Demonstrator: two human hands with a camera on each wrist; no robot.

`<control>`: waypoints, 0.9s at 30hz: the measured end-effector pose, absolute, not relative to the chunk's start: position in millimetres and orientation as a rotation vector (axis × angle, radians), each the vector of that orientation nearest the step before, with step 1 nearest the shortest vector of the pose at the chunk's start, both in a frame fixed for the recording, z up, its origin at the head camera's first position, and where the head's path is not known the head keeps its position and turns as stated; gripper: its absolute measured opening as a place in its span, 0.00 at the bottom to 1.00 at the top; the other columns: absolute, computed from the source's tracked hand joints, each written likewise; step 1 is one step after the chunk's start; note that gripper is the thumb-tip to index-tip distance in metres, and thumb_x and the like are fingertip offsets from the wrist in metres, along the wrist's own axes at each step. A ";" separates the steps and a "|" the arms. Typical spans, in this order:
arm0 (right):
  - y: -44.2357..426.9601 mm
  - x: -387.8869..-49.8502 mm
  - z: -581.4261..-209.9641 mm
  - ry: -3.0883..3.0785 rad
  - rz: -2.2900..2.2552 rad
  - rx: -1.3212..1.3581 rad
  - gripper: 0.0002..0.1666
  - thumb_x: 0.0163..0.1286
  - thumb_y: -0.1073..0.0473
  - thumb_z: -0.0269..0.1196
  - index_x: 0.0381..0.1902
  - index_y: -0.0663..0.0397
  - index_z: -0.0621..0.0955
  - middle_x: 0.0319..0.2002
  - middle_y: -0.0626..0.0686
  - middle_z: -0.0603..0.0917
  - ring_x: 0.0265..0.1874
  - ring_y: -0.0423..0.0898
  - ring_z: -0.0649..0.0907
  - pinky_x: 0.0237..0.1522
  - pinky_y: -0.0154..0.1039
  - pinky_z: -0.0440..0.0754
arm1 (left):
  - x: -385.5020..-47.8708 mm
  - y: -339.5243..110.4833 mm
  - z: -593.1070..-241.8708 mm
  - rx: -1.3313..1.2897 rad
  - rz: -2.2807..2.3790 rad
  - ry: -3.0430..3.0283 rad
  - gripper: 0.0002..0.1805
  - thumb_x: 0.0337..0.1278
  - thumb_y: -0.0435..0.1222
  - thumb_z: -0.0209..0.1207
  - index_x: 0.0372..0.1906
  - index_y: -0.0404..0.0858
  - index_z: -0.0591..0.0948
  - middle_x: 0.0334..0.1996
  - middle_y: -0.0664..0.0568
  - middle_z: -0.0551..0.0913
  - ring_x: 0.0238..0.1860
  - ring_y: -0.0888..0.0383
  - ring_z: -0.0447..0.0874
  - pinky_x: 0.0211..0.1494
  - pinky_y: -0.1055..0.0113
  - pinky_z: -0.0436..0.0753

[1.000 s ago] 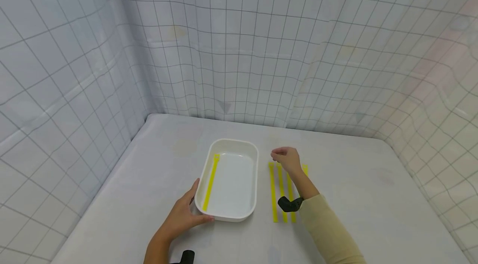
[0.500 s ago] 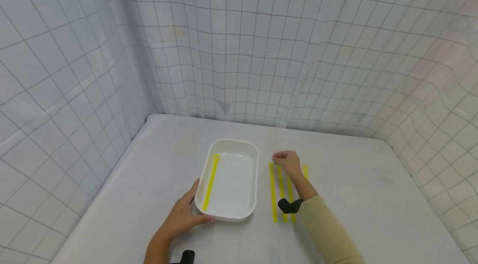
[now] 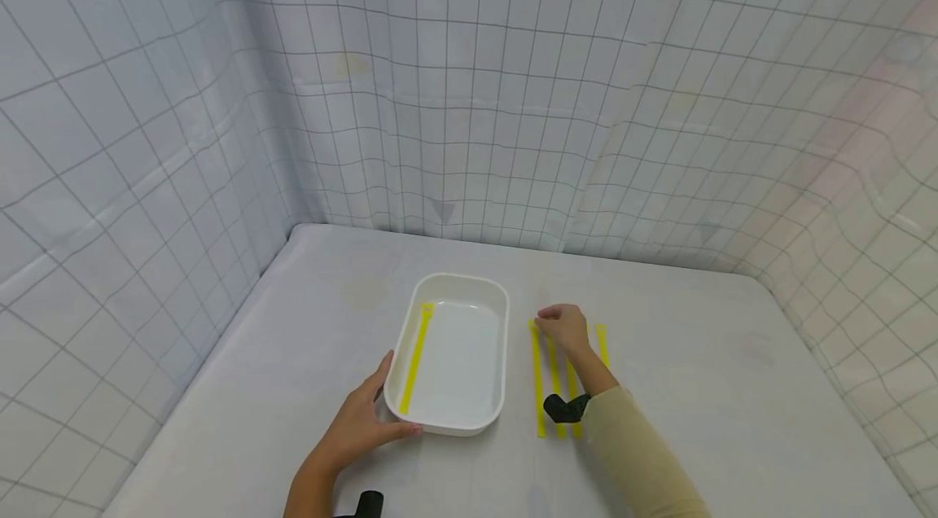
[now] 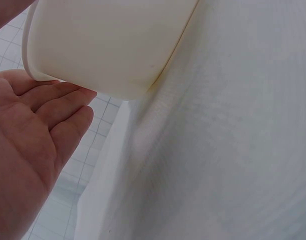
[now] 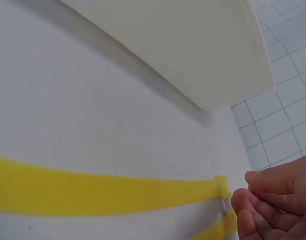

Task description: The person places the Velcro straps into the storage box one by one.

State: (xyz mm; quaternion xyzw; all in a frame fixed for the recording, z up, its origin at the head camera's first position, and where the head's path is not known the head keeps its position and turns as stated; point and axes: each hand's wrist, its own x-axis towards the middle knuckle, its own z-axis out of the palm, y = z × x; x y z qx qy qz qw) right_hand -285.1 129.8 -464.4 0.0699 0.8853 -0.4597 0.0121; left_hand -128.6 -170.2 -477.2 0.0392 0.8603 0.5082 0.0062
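Observation:
A white tray [image 3: 463, 363] stands on the white table, with one flat yellow strap [image 3: 415, 359] lying along its left side. My left hand [image 3: 357, 424] rests against the tray's near left corner, thumb at the front and fairly straight fingers on the outer side, also seen in the left wrist view. Several more yellow straps [image 3: 538, 388], each with a small squarish end, lie side by side right of the tray. My right hand [image 3: 563, 325] is over their far ends. In the right wrist view its loosely bent fingertips are beside one strap's end [image 5: 222, 186], seemingly apart from it.
The white-covered table [image 3: 689, 388] reaches out on both sides. Grid-patterned white curtains [image 3: 469, 111] enclose it at the back, left and right. A black wrist device [image 3: 567, 409] on my right arm covers parts of the straps.
My right hand has come down and slightly nearer to me, towards the far ends of the left straps. The left hand and the tray have stayed in place.

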 end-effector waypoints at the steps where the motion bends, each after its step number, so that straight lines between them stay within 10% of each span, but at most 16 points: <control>1: 130.0 -285.4 -465.2 2.759 -1.430 0.227 0.10 0.59 0.64 0.64 0.37 0.65 0.82 0.35 0.58 0.82 0.33 0.49 0.80 0.35 0.40 0.79 | -128.7 -170.2 -477.1 0.123 1.589 2.693 0.66 0.21 0.51 0.76 0.71 0.37 0.52 0.68 0.44 0.56 0.66 0.44 0.55 0.64 0.47 0.60; 27: 124.4 -294.6 -480.8 2.844 -1.379 0.171 0.13 0.48 0.68 0.71 0.34 0.65 0.82 0.31 0.56 0.82 0.31 0.49 0.79 0.35 0.41 0.80 | -128.8 -166.1 -474.9 0.096 1.534 2.717 0.66 0.22 0.53 0.76 0.71 0.37 0.52 0.68 0.45 0.56 0.67 0.45 0.55 0.63 0.49 0.62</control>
